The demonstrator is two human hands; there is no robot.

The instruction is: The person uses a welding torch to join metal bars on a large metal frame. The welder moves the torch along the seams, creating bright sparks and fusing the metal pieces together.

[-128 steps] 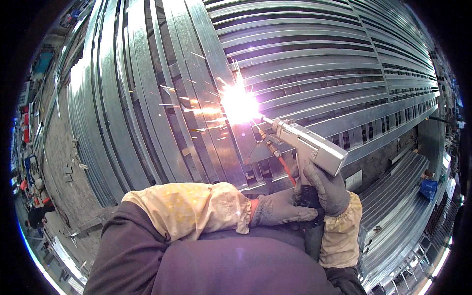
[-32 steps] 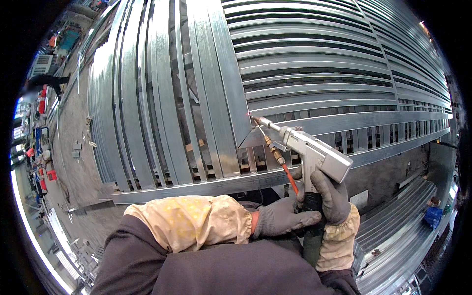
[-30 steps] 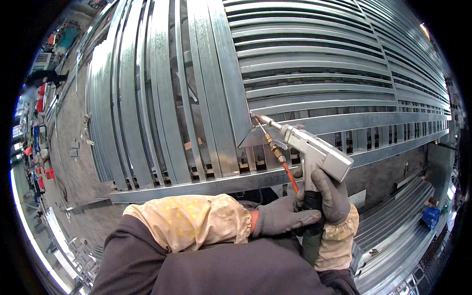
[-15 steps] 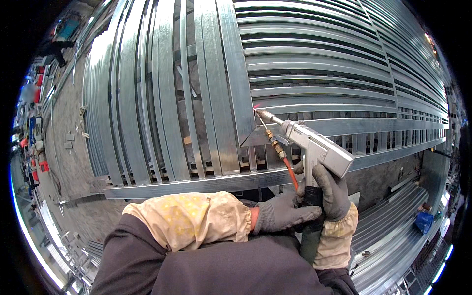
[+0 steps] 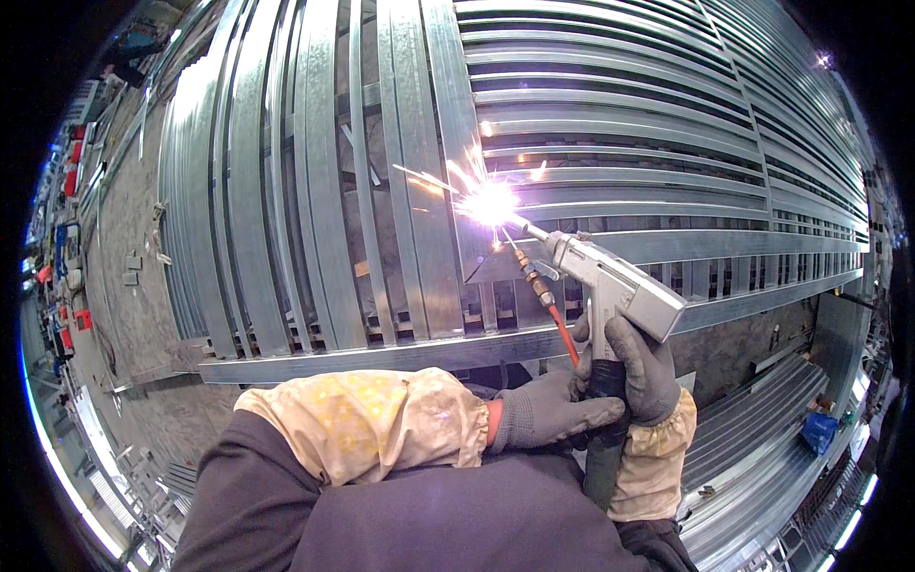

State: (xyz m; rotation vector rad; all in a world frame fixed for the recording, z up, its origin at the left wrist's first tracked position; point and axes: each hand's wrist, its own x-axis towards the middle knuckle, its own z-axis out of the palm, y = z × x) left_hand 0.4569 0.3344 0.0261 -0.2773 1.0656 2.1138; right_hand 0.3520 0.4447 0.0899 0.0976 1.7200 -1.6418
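Observation:
My right hand (image 5: 644, 367), in a grey glove with a yellow sleeve cover, grips the handle of a grey pistol-shaped welding gun (image 5: 610, 286). My left hand (image 5: 548, 412), also gloved in grey, presses against the handle from the left, just under the right hand. The gun's nozzle points up and left at a galvanised steel frame (image 5: 410, 191) of long channels and slats. A bright white arc with flying sparks (image 5: 488, 202) burns at the nozzle tip on a frame member. A red hose and brass fitting (image 5: 545, 300) hang below the gun.
More steel profiles (image 5: 753, 458) lie stacked at the lower right beside a blue object (image 5: 820, 431). A concrete floor (image 5: 124, 286) runs along the left, with red and blue items (image 5: 67, 276) at its far edge. The frame's front rail (image 5: 381, 355) crosses just ahead of my arms.
The arc has lit at the nozzle tip, with sparks flying, where half a second ago the gun was dark. The gun and both hands have stayed in about the same place.

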